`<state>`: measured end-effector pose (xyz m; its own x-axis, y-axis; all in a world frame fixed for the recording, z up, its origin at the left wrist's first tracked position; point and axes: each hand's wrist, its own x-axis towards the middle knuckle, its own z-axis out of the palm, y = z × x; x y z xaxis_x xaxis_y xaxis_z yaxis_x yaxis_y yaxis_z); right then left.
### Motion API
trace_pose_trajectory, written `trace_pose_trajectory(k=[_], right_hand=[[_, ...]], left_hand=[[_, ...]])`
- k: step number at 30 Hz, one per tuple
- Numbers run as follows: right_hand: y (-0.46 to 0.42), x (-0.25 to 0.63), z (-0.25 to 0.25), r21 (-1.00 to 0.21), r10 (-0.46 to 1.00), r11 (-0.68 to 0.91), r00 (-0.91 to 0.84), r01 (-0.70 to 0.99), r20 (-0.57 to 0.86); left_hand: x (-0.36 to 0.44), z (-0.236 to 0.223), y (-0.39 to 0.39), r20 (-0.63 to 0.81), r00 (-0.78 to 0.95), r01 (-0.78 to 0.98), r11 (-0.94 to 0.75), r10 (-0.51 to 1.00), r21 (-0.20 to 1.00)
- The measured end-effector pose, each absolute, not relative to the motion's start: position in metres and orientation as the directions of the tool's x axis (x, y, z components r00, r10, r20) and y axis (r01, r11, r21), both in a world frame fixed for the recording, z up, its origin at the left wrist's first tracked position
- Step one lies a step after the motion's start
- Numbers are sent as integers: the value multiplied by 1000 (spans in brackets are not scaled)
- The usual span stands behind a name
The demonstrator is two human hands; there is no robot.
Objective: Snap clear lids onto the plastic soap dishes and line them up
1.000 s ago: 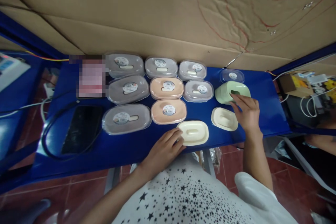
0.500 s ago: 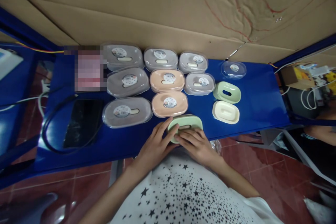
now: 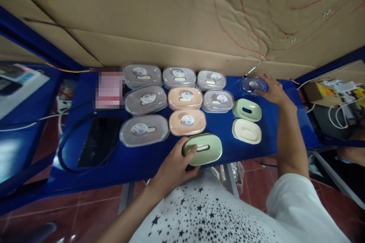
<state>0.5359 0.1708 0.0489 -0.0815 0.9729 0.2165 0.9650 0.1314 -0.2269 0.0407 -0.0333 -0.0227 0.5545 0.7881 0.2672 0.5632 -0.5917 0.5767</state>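
My left hand [image 3: 174, 166] grips the left end of a green soap box [image 3: 203, 149] with a cream insert, at the blue table's [image 3: 279, 121] front edge. My right hand [image 3: 272, 90] reaches to the back right, its fingers resting on a clear plastic lid [image 3: 252, 85] with a round sticker. Between the two hands lie a green tray [image 3: 246, 109] and a cream tray [image 3: 246, 130].
Rows of lidded soap boxes fill the table's middle: several grey ones [image 3: 144, 130] and two peach ones [image 3: 187, 122]. A black tablet [image 3: 98, 141] ringed by a cable lies at the left. Cardboard [image 3: 182, 19] walls the back. Cluttered boxes and cables [image 3: 336, 98] sit at the right.
My right hand left the green soap box and reached to the clear lid at the back right. My left hand stays on the green box.
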Motion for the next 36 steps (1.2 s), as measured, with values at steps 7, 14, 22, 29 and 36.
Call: trace_pose_trajectory(k=[7, 14, 22, 29, 36], right_hand=[[195, 559, 25, -259, 980, 188, -164, 947, 111], [158, 556, 34, -180, 958, 158, -106, 971, 266], [21, 423, 47, -181, 837, 501, -420, 846, 351], [-38, 317, 13, -365, 769, 628, -619, 687, 158], [-53, 315, -8, -268, 785, 619, -583, 738, 208]], left_hand=[[44, -20, -31, 202, 595, 603, -598, 778, 529], [44, -19, -27, 177, 600, 605, -587, 781, 538], [41, -25, -25, 118, 529, 570, -455, 840, 684], [40, -29, -27, 96, 518, 566, -425, 850, 706], [39, -31, -28, 113, 542, 554, -455, 833, 697]])
